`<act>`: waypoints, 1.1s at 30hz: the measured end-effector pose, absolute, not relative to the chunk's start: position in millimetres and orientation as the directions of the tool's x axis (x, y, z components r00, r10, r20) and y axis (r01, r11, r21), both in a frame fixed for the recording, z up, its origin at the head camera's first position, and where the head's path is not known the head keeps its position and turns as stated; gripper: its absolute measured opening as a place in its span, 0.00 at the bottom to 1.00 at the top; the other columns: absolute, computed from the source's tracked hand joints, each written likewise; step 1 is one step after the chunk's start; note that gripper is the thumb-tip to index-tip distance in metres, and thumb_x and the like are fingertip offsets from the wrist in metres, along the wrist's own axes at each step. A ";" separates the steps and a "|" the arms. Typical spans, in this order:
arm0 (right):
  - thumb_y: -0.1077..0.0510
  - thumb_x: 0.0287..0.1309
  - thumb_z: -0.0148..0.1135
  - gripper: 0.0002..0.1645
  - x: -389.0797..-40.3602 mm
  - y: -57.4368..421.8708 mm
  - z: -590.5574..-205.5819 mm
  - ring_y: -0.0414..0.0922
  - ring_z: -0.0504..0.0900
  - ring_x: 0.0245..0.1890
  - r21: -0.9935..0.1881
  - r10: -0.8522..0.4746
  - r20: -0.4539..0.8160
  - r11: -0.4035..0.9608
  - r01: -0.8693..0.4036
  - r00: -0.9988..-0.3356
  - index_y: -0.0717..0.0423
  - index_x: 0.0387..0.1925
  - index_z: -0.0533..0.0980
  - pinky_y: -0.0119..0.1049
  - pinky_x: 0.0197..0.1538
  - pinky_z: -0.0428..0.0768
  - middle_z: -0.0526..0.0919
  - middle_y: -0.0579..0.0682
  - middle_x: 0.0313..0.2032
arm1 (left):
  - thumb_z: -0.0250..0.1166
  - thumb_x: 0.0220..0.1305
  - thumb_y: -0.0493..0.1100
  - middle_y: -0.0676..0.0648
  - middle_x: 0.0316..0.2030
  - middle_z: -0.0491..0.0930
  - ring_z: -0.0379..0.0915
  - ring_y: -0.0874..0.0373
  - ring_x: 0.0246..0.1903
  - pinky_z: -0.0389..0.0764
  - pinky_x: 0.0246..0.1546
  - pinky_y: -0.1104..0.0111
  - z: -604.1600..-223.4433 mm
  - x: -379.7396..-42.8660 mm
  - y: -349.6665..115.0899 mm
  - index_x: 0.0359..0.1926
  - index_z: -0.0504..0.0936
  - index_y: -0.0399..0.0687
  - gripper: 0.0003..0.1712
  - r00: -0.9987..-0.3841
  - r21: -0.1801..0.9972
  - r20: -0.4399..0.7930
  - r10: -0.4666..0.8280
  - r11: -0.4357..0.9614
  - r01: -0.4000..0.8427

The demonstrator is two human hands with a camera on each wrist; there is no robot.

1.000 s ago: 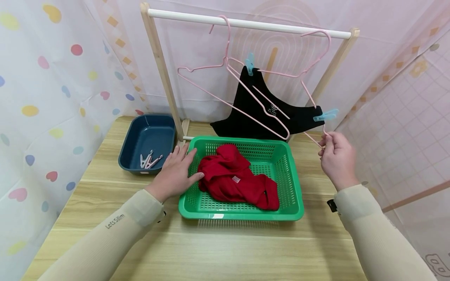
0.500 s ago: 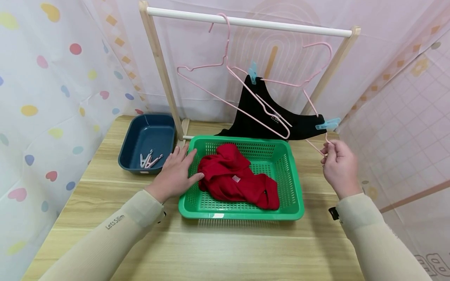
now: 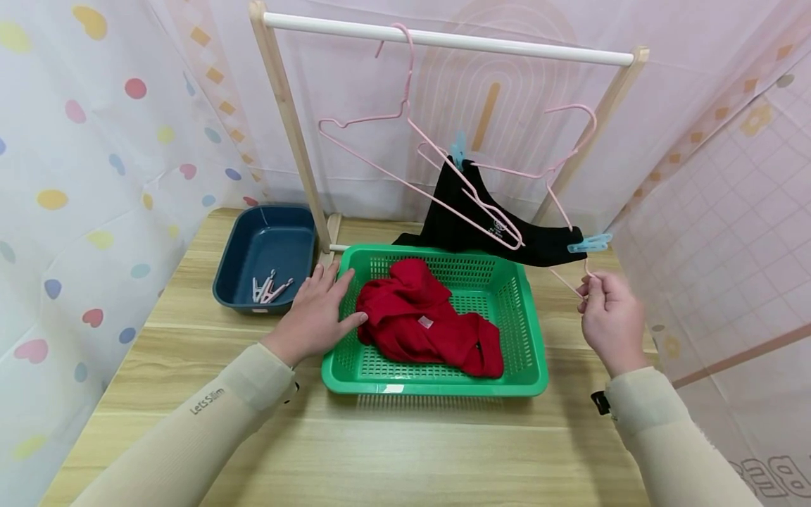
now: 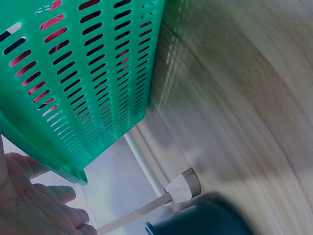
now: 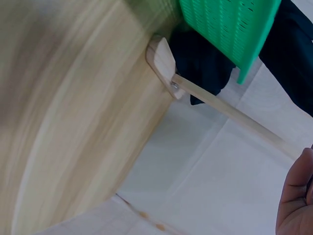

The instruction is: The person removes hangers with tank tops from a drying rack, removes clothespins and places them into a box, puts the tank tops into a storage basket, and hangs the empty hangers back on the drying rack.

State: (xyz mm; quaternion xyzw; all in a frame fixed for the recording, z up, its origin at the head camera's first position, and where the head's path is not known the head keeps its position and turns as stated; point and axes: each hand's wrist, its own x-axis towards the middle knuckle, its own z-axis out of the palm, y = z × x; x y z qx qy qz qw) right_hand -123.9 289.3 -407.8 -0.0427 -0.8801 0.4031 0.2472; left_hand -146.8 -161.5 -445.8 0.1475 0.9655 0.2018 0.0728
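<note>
My right hand (image 3: 612, 317) pinches the lower right corner of a pink hanger (image 3: 560, 165), whose hook is off the rail. A black garment (image 3: 488, 218) hangs from that hanger, held by one blue clothespin (image 3: 589, 243) near my hand and another blue clothespin (image 3: 459, 150) at its upper left. My left hand (image 3: 315, 310) rests with spread fingers on the left rim of a green basket (image 3: 437, 389). Inside the basket lies a crumpled red garment (image 3: 424, 324). In the left wrist view, the left fingers (image 4: 54, 193) lie beside the basket's rim.
A second pink hanger (image 3: 405, 113) hangs bare on the white rail (image 3: 443, 39) of a wooden rack (image 3: 285, 120), overlapping the black garment. Left of the green basket stands a dark blue bin (image 3: 266, 239) with several pale clothespins (image 3: 269, 290). All stand on a wooden table (image 3: 405, 451).
My right hand has lowered the pink hanger and black garment, and its hook has dropped away from the rail. The left hand stays on the basket rim.
</note>
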 end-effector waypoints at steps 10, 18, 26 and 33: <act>0.61 0.81 0.48 0.16 -112.3 291.5 -424.0 0.23 0.73 0.23 -0.731 0.282 0.372 0.677 -0.092 -0.884 0.66 0.42 0.81 0.20 0.22 0.72 0.86 0.61 0.35 | 0.63 0.73 0.62 0.32 0.83 0.43 0.32 0.27 0.82 0.41 0.80 0.34 -448.5 -147.3 -162.1 0.84 0.53 0.43 0.51 -0.948 0.413 -0.079 0.308 0.876 0.250; 0.61 0.80 0.50 0.15 -102.9 288.6 -436.3 0.27 0.74 0.22 -0.760 0.293 0.319 0.647 -0.059 -0.901 0.65 0.42 0.81 0.24 0.21 0.73 0.85 0.58 0.33 | 0.63 0.73 0.62 0.32 0.84 0.42 0.31 0.28 0.82 0.40 0.80 0.35 -450.9 -147.8 -162.2 0.84 0.52 0.44 0.51 -0.949 0.422 -0.090 0.301 0.875 0.238; 0.64 0.78 0.52 0.14 -99.3 286.6 -448.8 0.29 0.73 0.19 -0.801 0.272 0.308 0.591 -0.095 -0.911 0.66 0.38 0.81 0.24 0.21 0.71 0.80 0.39 0.26 | 0.64 0.73 0.62 0.33 0.84 0.42 0.30 0.29 0.83 0.40 0.81 0.35 -451.7 -147.4 -162.5 0.84 0.51 0.45 0.52 -0.951 0.432 -0.101 0.293 0.874 0.223; 0.67 0.77 0.53 0.13 -96.5 283.1 -454.9 0.29 0.73 0.18 -0.810 0.257 0.304 0.576 -0.107 -0.917 0.67 0.36 0.81 0.23 0.23 0.73 0.80 0.39 0.24 | 0.64 0.73 0.62 0.33 0.84 0.41 0.30 0.28 0.83 0.40 0.81 0.35 -451.4 -147.5 -162.1 0.84 0.51 0.45 0.52 -0.951 0.431 -0.109 0.289 0.876 0.216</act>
